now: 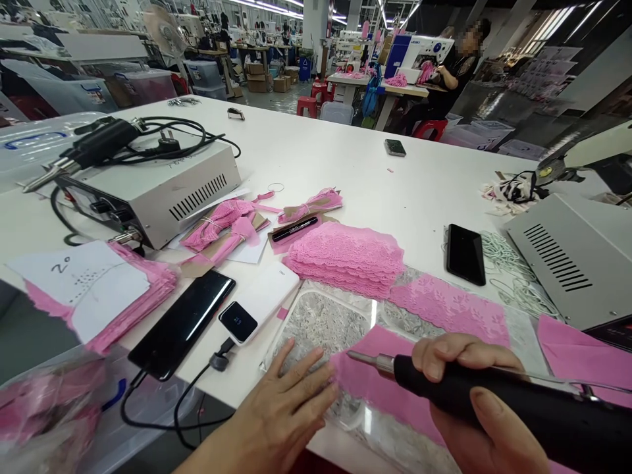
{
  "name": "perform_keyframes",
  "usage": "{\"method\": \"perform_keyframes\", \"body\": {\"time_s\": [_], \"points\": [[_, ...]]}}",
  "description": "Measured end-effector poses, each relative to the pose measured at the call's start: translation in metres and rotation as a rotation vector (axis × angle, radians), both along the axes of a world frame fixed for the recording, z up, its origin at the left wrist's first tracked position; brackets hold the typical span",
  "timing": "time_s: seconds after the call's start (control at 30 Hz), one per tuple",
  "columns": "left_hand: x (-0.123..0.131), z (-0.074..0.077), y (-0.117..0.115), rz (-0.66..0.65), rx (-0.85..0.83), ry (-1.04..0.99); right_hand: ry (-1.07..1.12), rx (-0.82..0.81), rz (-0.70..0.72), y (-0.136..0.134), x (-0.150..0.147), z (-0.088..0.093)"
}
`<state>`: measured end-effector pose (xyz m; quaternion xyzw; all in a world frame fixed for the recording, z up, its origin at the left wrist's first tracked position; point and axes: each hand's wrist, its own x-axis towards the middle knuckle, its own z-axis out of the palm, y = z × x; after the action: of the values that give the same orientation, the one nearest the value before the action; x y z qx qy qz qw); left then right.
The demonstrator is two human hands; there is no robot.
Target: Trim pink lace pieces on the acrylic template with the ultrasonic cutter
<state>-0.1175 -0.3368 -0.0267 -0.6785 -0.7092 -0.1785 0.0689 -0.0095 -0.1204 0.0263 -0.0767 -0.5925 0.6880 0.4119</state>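
- We hold a black tool [518, 408] in our right hand [474, 388]. The fingers [439, 359] are closed tight round its thick handle.
- Our left hand [286, 408] holds nothing. Its fingers [316, 382] are spread out flat, and the tips touch the left edge of a plain pink cloth [375, 392].
- The pink cloth lies on a clear plate [320, 322] at the near edge of the white table [345, 164], right in front of us.
- The tool lies almost flat and is long from right to left. Its thin metal tip [368, 359] points left, toward our left hand, and sits just over the pink cloth. We cannot tell if the tip touches the cloth.
- We see no cut or mark on the pink cloth, so we think the work on this piece has only just begun.
- A neat stack of pink lace [345, 257] sits just behind the plate, and one lace strip [449, 306] lies beside it. We cannot tell if these are done or waiting.
- Another pink piece [577, 355] lies to the right, and a big pink pile [133, 303] with a paper on top lies far to the left. So there looks to be a lot of cloth around us.
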Motion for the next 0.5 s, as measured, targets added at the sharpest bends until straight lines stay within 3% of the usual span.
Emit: {"method": "perform_keyframes", "body": {"time_s": [0.2, 0.5], "points": [[-0.001, 0.000, 0.002, 0.003, 0.030, 0.005, -0.010, 0.059, 0.055, -0.014, -0.007, 0.007], [-0.001, -0.004, 0.000, 0.000, 0.007, -0.015, -0.050, 0.078, 0.090, -0.015, -0.006, 0.003]]}}
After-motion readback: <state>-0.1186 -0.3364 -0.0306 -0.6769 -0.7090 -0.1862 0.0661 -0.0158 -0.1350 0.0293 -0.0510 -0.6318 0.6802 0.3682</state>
